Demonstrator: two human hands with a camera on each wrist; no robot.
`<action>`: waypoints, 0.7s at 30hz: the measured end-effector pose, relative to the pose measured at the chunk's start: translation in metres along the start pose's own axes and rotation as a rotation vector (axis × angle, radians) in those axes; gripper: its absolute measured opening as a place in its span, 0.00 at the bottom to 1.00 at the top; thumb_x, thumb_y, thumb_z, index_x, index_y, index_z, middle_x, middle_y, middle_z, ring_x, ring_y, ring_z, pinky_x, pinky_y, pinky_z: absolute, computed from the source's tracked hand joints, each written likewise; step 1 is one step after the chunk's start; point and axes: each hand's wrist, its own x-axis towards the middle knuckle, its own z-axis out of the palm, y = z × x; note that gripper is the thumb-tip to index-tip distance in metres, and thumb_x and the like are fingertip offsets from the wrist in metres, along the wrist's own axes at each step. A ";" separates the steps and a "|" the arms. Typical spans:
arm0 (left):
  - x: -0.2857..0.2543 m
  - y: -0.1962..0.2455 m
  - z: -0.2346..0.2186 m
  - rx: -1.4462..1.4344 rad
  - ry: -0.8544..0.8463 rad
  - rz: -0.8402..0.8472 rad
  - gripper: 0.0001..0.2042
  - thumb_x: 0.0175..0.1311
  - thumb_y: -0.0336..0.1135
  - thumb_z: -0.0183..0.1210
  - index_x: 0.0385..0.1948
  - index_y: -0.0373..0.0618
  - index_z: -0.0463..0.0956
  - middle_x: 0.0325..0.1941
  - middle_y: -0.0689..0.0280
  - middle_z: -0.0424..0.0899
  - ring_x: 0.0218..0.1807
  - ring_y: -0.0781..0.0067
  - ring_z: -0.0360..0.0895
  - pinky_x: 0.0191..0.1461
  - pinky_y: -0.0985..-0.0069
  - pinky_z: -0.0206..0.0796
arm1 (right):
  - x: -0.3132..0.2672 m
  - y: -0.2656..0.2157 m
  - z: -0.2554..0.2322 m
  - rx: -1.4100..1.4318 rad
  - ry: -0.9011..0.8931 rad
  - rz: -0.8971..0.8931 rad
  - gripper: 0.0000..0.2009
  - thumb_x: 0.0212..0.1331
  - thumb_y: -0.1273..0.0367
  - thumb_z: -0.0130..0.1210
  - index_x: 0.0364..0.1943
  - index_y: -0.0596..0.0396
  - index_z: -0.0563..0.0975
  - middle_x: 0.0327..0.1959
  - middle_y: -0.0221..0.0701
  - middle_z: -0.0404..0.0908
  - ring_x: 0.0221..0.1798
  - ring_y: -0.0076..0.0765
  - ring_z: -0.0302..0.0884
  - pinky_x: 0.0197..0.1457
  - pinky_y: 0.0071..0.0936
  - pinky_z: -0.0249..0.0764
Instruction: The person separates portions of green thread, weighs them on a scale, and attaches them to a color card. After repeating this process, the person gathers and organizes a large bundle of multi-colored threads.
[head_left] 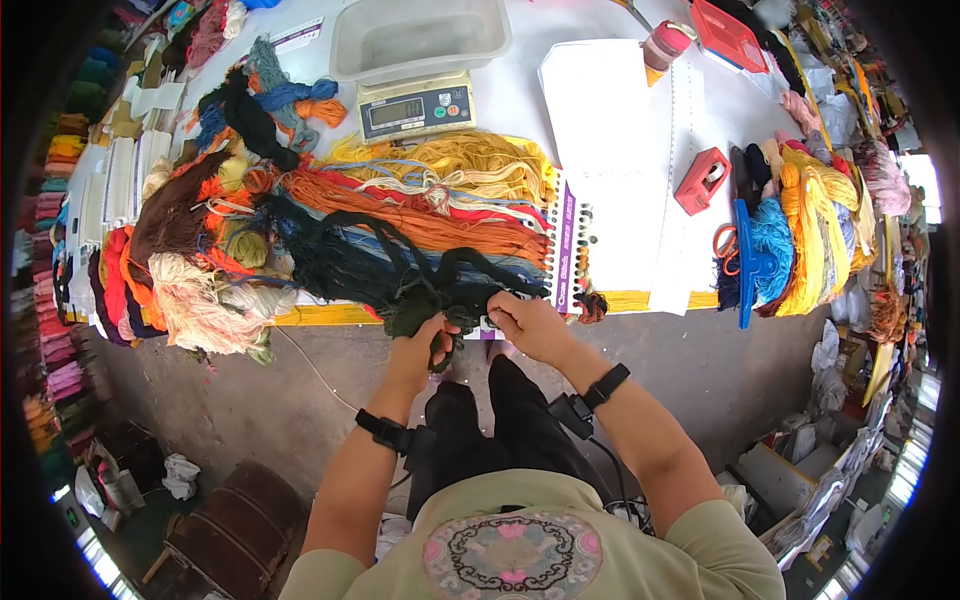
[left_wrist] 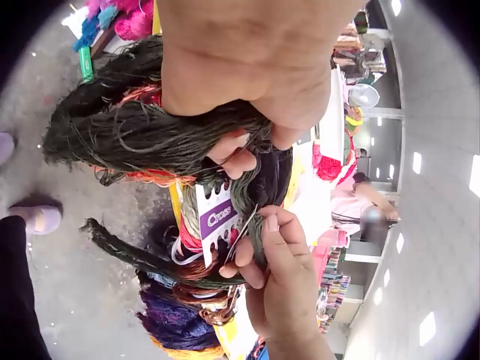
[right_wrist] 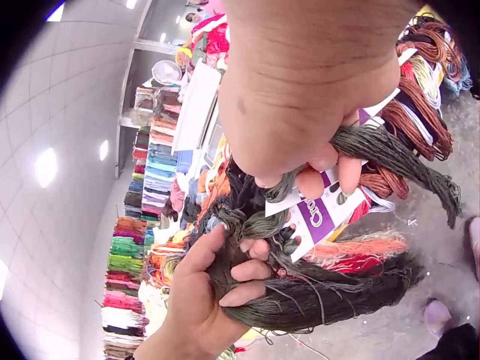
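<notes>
Left hand point(head_left: 420, 350) closed round a dark green thread hank point(right_wrist: 322, 304) at the table's near edge, fingers curled over the strands, its loose length hanging below in the right wrist view. Right hand point(head_left: 530, 325) just beside, thumb and fingers pinching a thinner dark green bundle point(right_wrist: 397, 157), whose tail sticks out past the fist. Something thin and silvery shows by the right fingers in the left wrist view; cannot tell what. Close by both hands, a white thread card point(head_left: 565, 240), edge notched, purple band lettered "Cross". Orange skeins point(head_left: 420, 215) and yellow skeins point(head_left: 480, 160) lie across the white table point(head_left: 525, 105) beyond. Further back, a digital scale point(head_left: 418, 110) bearing a translucent plastic bin point(head_left: 345, 45). To the right, a red tape dispenser point(head_left: 703, 181) and red-handled scissors point(head_left: 727, 250) by a blue rack point(head_left: 745, 265).
</notes>
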 end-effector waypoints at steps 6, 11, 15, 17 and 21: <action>0.006 -0.007 0.009 0.347 0.053 0.007 0.13 0.59 0.41 0.63 0.24 0.40 0.77 0.18 0.71 0.73 0.18 0.84 0.62 0.20 0.84 0.50 | -0.001 -0.007 -0.002 -0.026 -0.009 0.026 0.06 0.63 0.64 0.49 0.39 0.48 0.73 0.23 0.40 0.79 0.30 0.53 0.78 0.33 0.44 0.71; 0.009 -0.006 0.010 0.305 0.094 -0.060 0.10 0.56 0.37 0.64 0.24 0.40 0.79 0.18 0.74 0.72 0.19 0.86 0.63 0.22 0.83 0.51 | -0.002 -0.008 -0.001 -0.038 0.013 0.025 0.06 0.62 0.64 0.49 0.39 0.48 0.73 0.23 0.40 0.79 0.30 0.52 0.78 0.33 0.43 0.72; 0.002 0.003 -0.007 0.022 -0.046 -0.089 0.06 0.56 0.32 0.63 0.29 0.40 0.79 0.21 0.72 0.74 0.21 0.86 0.63 0.22 0.85 0.51 | -0.003 -0.004 0.002 0.007 0.028 0.016 0.06 0.62 0.64 0.50 0.39 0.48 0.73 0.22 0.40 0.78 0.29 0.53 0.78 0.32 0.43 0.71; -0.010 0.008 -0.006 -0.092 -0.137 -0.106 0.05 0.58 0.31 0.61 0.31 0.40 0.78 0.23 0.71 0.75 0.21 0.85 0.64 0.22 0.86 0.51 | -0.003 -0.005 0.001 0.019 0.019 0.031 0.07 0.62 0.64 0.51 0.39 0.49 0.73 0.22 0.40 0.78 0.29 0.52 0.78 0.32 0.42 0.72; -0.022 0.014 0.006 -0.422 -0.449 -0.328 0.07 0.61 0.29 0.53 0.38 0.36 0.75 0.26 0.65 0.76 0.24 0.82 0.67 0.22 0.84 0.54 | -0.009 -0.012 -0.001 0.090 -0.056 0.116 0.10 0.59 0.66 0.56 0.42 0.52 0.73 0.23 0.36 0.79 0.26 0.38 0.78 0.31 0.31 0.71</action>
